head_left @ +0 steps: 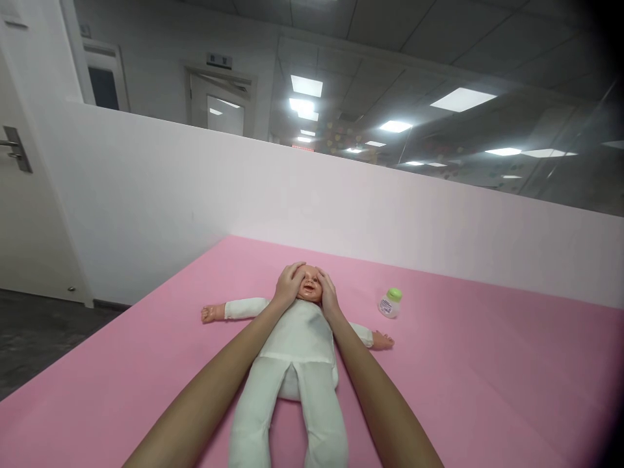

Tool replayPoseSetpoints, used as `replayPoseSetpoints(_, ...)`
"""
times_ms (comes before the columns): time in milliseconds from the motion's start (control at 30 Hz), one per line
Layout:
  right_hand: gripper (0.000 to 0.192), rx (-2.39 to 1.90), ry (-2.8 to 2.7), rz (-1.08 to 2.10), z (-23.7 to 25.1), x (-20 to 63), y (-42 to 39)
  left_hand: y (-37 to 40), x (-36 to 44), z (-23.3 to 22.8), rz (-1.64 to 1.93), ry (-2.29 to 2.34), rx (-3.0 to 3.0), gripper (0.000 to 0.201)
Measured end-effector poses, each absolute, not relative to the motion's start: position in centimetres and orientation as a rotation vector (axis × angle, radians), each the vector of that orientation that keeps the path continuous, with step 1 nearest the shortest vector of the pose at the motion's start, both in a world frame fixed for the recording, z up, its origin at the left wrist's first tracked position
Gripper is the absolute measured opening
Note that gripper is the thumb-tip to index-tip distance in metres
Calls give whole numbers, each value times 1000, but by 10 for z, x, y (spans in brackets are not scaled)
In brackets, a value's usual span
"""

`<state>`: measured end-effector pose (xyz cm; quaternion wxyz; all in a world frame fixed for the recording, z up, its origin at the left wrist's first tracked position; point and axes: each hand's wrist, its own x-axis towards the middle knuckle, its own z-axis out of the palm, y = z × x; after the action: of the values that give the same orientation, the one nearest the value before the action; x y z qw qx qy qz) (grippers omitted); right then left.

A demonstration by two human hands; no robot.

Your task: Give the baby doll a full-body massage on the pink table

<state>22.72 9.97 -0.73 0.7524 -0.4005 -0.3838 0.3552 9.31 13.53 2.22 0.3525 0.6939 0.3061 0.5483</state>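
White partition (341,208), ceiling lights (462,99), grey floor (39,338)

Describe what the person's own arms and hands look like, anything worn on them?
Both forearms are bare as far as the picture shows: no sleeves, gloves, watch or bracelet. The left hand and right hand are bare too, with no visible rings on the fingers; they look too small to check nails.

1 doll (299,331), 1 bottle (390,303), 2 hands (289,285) on 1 mat (487,364).

Two bare, sleeveless forearms
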Motion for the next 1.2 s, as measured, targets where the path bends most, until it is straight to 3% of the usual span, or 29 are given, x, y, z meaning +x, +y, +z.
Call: replayPoseSetpoints(1200, 43, -849, -811, 803, -9, 229, 102, 132, 92, 26, 1413, 803, 1782, 32)
